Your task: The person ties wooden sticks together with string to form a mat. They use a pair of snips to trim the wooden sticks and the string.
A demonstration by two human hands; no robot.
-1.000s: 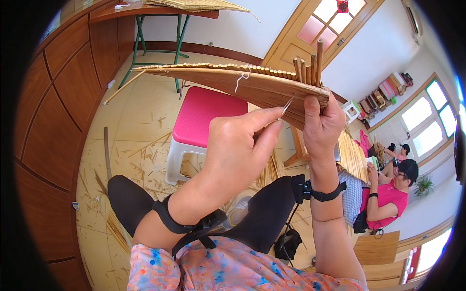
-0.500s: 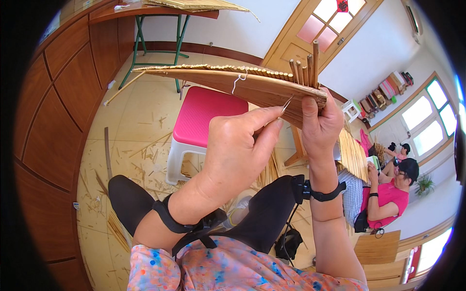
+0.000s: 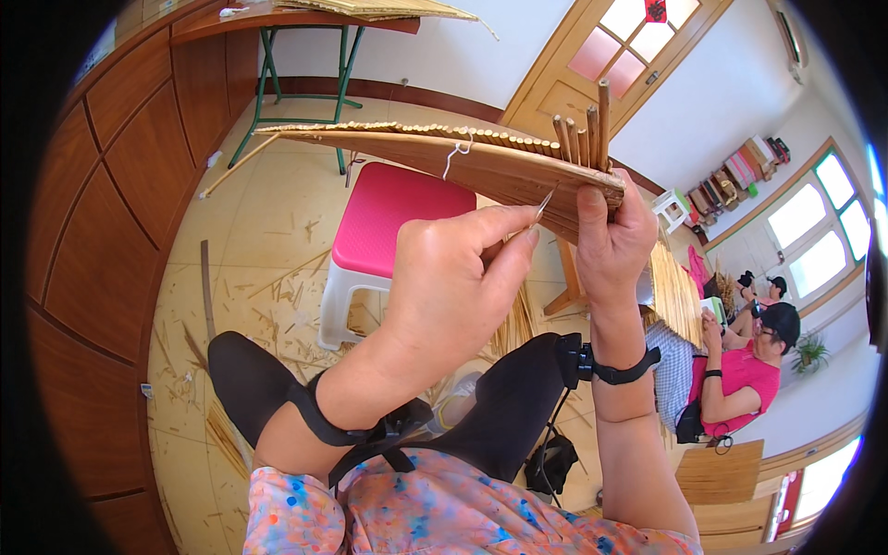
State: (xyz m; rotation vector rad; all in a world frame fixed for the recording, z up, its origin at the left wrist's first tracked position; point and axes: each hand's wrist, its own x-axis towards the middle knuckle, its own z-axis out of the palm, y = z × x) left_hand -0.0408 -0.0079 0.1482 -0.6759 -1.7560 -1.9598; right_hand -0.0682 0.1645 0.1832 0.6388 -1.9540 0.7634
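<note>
A flat mat of thin reed sticks is held up edge-on in front of me, with several stick ends standing up at its right end. My right hand grips that right end from below. My left hand is raised just under the mat, thumb and forefinger pinched on a thin metal needle whose tip touches the mat's underside. A white thread hangs in a loop from the mat's top edge. Both wrists wear black straps.
A pink-topped white stool stands on the tiled floor among scattered reed scraps. A green-legged table is at the back, wooden cabinets on the left. A person in pink sits at right beside another reed mat.
The mat and both hands have shifted slightly; the grip on the needle and on the mat's end is unchanged.
</note>
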